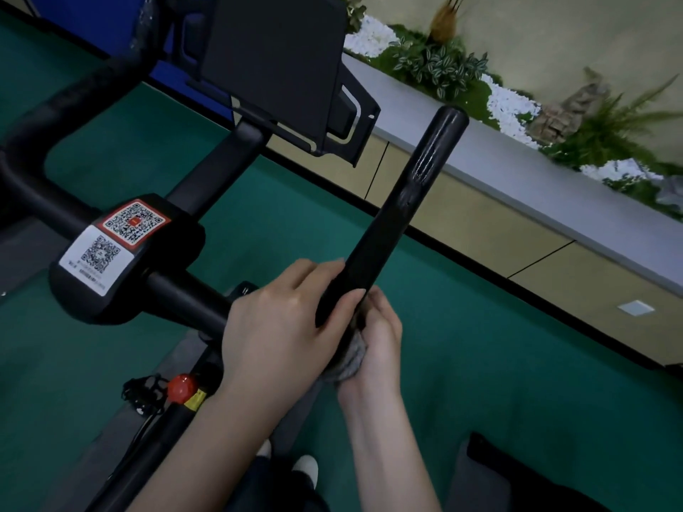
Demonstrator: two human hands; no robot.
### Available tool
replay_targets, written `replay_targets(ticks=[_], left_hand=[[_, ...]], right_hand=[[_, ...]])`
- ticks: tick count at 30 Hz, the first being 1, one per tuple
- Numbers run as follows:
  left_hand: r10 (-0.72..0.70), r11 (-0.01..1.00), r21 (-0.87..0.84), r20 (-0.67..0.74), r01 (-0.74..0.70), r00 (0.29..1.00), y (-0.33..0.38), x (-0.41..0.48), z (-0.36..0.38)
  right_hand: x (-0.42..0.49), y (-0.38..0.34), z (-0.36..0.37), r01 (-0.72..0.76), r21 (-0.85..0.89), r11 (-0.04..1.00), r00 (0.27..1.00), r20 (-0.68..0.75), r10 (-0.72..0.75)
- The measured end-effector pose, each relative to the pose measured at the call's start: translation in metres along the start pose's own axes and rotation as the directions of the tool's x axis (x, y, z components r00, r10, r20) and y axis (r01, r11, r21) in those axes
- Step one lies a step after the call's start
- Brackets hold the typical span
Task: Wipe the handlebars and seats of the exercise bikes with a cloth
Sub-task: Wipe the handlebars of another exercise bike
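Observation:
A black exercise bike fills the view. Its right handlebar runs from the lower middle up toward the right, ending in a rounded tip. My left hand grips the lower end of this bar, thumb over its top. My right hand holds a grey cloth bunched against the underside of the same bar, just below my left hand. The left handlebar curves off at the far left. The seat is not in view.
A black console screen stands on the stem above a clamp with QR stickers. A red knob sits low on the frame. Green floor surrounds the bike; a long planter ledge with plants and white pebbles runs at right.

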State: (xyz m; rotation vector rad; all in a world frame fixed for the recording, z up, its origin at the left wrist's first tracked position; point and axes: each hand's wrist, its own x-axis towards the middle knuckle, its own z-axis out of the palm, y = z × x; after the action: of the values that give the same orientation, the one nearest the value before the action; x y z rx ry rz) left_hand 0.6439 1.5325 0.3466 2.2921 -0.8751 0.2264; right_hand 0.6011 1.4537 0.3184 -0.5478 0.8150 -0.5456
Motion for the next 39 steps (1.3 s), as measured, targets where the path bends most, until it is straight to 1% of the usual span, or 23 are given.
replay_targets(ticks=[2, 4, 6, 8, 10, 12, 14, 17, 23, 26, 28, 30, 31, 33, 36, 38, 39], left_hand=[[0.015, 1.0, 0.005, 0.028, -0.015, 0.999, 0.0, 0.002, -0.002], [0.016, 1.0, -0.013, 0.061, -0.015, 0.998, 0.0, 0.003, -0.004], [-0.002, 0.997, -0.071, 0.1, 0.009, 0.995, 0.001, 0.004, -0.007], [-0.035, 0.986, -0.155, 0.135, 0.056, 0.99, 0.0, 0.009, -0.009], [-0.062, 0.964, -0.242, 0.196, 0.11, 0.979, -0.001, 0.016, -0.008], [-0.055, 0.948, -0.288, 0.26, 0.132, 0.964, -0.001, 0.026, -0.005], [-0.029, 0.944, -0.306, 0.296, 0.124, 0.955, 0.0, 0.035, -0.001], [-0.042, 0.936, -0.321, 0.309, 0.146, 0.95, 0.004, 0.044, 0.005], [-0.07, 0.919, -0.348, 0.313, 0.183, 0.947, 0.005, 0.046, 0.008], [-0.086, 0.917, -0.349, 0.3, 0.194, 0.95, 0.006, 0.047, 0.008], [-0.094, 0.913, -0.355, 0.295, 0.201, 0.951, 0.007, 0.047, 0.008], [-0.111, 0.91, -0.356, 0.286, 0.213, 0.952, 0.008, 0.047, 0.009], [-0.125, 0.91, -0.35, 0.281, 0.223, 0.952, 0.008, 0.047, 0.01], [-0.157, 0.908, -0.338, 0.277, 0.248, 0.948, 0.009, 0.048, 0.012], [-0.192, 0.896, -0.342, 0.276, 0.283, 0.942, 0.015, 0.054, 0.014], [-0.21, 0.888, -0.345, 0.28, 0.303, 0.937, 0.019, 0.059, 0.016], [-0.218, 0.887, -0.342, 0.283, 0.311, 0.934, 0.02, 0.061, 0.017]], right_hand=[[0.01, -0.005, 0.01, 0.113, 0.007, 0.994, 0.989, -0.1, -0.112], [0.015, -0.007, 0.016, 0.211, 0.017, 0.977, 0.959, -0.196, -0.204], [0.01, 0.0, 0.015, 0.326, -0.086, 0.942, 0.906, -0.256, -0.337], [0.0, 0.007, 0.013, 0.464, -0.257, 0.848, 0.818, -0.243, -0.521], [-0.003, 0.007, 0.014, 0.558, -0.389, 0.733, 0.731, -0.189, -0.656], [0.006, -0.005, 0.02, 0.62, -0.476, 0.623, 0.66, -0.113, -0.743], [0.02, -0.023, 0.027, 0.656, -0.548, 0.52, 0.6, -0.039, -0.799], [0.033, -0.041, 0.033, 0.702, -0.602, 0.381, 0.54, 0.101, -0.835], [0.032, -0.036, 0.018, 0.746, -0.638, 0.191, 0.469, 0.299, -0.831], [0.05, -0.053, 0.033, 0.761, -0.645, 0.072, 0.379, 0.351, -0.856], [0.062, -0.069, 0.042, 0.764, -0.645, 0.019, 0.322, 0.356, -0.877], [0.071, -0.08, 0.047, 0.775, -0.632, -0.01, 0.277, 0.354, -0.893], [0.073, -0.081, 0.047, 0.781, -0.624, -0.013, 0.268, 0.354, -0.896], [0.069, -0.074, 0.041, 0.793, -0.609, -0.013, 0.271, 0.372, -0.888], [0.061, -0.058, 0.02, 0.804, -0.594, -0.015, 0.294, 0.419, -0.859], [0.062, -0.058, 0.015, 0.808, -0.589, 0.005, 0.312, 0.421, -0.852], [0.065, -0.061, 0.017, 0.811, -0.585, 0.005, 0.307, 0.418, -0.855]])
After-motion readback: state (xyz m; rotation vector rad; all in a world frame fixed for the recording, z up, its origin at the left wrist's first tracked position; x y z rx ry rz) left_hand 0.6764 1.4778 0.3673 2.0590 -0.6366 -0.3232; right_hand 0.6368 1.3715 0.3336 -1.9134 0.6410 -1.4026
